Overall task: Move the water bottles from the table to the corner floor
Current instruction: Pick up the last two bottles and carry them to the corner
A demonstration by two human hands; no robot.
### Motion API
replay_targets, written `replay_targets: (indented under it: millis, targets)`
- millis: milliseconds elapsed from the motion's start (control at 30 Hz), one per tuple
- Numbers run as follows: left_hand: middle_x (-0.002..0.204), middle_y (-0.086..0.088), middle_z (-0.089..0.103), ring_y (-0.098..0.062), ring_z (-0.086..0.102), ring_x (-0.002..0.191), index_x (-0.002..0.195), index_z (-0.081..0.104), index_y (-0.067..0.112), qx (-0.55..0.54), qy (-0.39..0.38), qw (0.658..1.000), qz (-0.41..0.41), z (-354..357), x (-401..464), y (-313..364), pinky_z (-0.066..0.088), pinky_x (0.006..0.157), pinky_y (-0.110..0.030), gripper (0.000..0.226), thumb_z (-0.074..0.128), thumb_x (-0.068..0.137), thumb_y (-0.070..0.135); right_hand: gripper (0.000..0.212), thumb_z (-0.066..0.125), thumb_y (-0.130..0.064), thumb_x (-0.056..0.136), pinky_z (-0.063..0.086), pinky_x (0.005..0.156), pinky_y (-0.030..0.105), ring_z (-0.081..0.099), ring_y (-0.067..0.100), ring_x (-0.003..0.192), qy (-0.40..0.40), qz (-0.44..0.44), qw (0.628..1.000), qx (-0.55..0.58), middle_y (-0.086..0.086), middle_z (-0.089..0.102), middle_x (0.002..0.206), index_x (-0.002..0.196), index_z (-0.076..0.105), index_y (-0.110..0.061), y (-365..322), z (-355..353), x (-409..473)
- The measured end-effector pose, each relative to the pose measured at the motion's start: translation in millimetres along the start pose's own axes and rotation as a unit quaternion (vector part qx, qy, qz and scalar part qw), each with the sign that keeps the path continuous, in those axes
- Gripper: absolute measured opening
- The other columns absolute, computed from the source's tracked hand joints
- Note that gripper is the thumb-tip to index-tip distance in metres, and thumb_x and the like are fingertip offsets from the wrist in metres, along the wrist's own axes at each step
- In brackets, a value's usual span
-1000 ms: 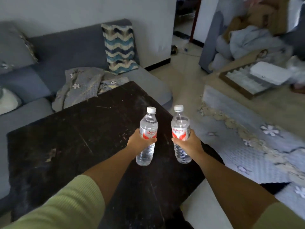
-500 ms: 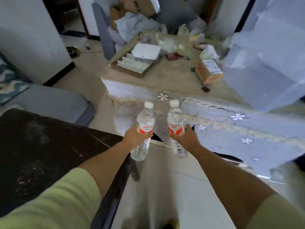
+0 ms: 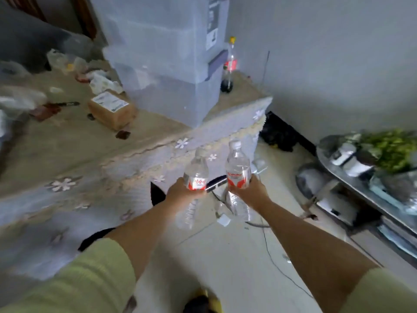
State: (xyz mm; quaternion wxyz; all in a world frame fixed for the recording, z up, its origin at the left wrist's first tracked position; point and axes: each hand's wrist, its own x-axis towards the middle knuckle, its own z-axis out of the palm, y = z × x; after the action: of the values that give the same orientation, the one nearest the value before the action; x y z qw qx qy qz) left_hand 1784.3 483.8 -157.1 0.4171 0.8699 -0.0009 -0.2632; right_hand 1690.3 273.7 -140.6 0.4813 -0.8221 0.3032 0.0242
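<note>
Water bottles (image 3: pixel 195 170) upright, one in each hand's grip, mid-body.

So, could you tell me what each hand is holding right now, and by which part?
Each hand grips one water bottle around its middle, at the red label: the left hand holds the left bottle, the right hand the right bottle.

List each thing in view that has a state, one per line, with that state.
Left bottle: capped, upright, held in the air by the left hand.
Right bottle: capped, upright, held in the air by the right hand.
Cola bottle: capped, standing, nearly empty.
Cardboard box: closed, lying on the covered table.
</note>
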Motion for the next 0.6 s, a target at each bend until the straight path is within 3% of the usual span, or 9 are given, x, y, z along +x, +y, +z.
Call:
replay_targets:
  millis: [67, 167, 233, 333, 600]
  targets:
    - [0.097, 0.005, 0.070, -0.013, 0.066, 0.085, 0.105, 0.062, 0.023, 0.041, -0.048, 0.998, 0.027, 29, 5, 30, 0.048, 0.069, -0.026, 0.065, 0.080, 0.054, 0.060, 0.066, 0.082, -0.045, 0.069, 0.048, 0.079, 0.029, 0.060, 0.017, 0.092, 0.048, 0.041, 0.998, 0.021, -0.003, 0.062, 0.102, 0.118, 0.048, -0.016, 25, -29, -9]
    - [0.100, 0.004, 0.070, -0.014, 0.066, 0.087, 0.108, 0.062, 0.024, 0.094, -0.105, 0.986, 0.089, 69, 8, 72, 0.044, 0.065, -0.022, 0.069, 0.080, 0.052, 0.059, 0.069, 0.085, -0.042, 0.064, 0.049, 0.082, 0.032, 0.062, 0.018, 0.093, 0.121, 0.101, 0.986, 0.059, -0.002, 0.064, 0.103, 0.117, 0.050, -0.015, 58, -72, -28]
    - [0.096, 0.004, 0.067, -0.016, 0.064, 0.086, 0.105, 0.059, 0.022, 0.127, -0.155, 0.969, 0.143, 98, 7, 103, 0.045, 0.070, -0.024, 0.057, 0.082, 0.061, 0.052, 0.073, 0.086, -0.046, 0.059, 0.053, 0.085, 0.037, 0.065, 0.018, 0.091, 0.180, 0.138, 0.969, 0.094, -0.002, 0.067, 0.101, 0.116, 0.051, -0.017, 80, -99, -47]
    - [0.095, 0.004, 0.064, -0.015, 0.060, 0.084, 0.107, 0.056, 0.021, 0.156, -0.217, 0.942, 0.205, 136, 1, 135, 0.043, 0.069, -0.022, 0.047, 0.081, 0.072, 0.041, 0.065, 0.085, -0.041, 0.065, 0.051, 0.083, 0.034, 0.064, 0.017, 0.090, 0.256, 0.179, 0.943, 0.117, -0.003, 0.065, 0.100, 0.113, 0.049, -0.016, 103, -126, -82]
    - [0.102, 0.000, 0.070, -0.020, 0.067, 0.090, 0.106, 0.060, 0.023, 0.222, -0.343, 0.871, 0.272, 236, -70, 164, 0.055, 0.086, -0.035, 0.055, 0.085, 0.061, 0.044, 0.067, 0.086, -0.035, 0.066, 0.052, 0.087, 0.036, 0.063, 0.020, 0.095, 0.401, 0.270, 0.858, 0.174, 0.000, 0.066, 0.104, 0.118, 0.052, -0.013, 164, -149, -210]
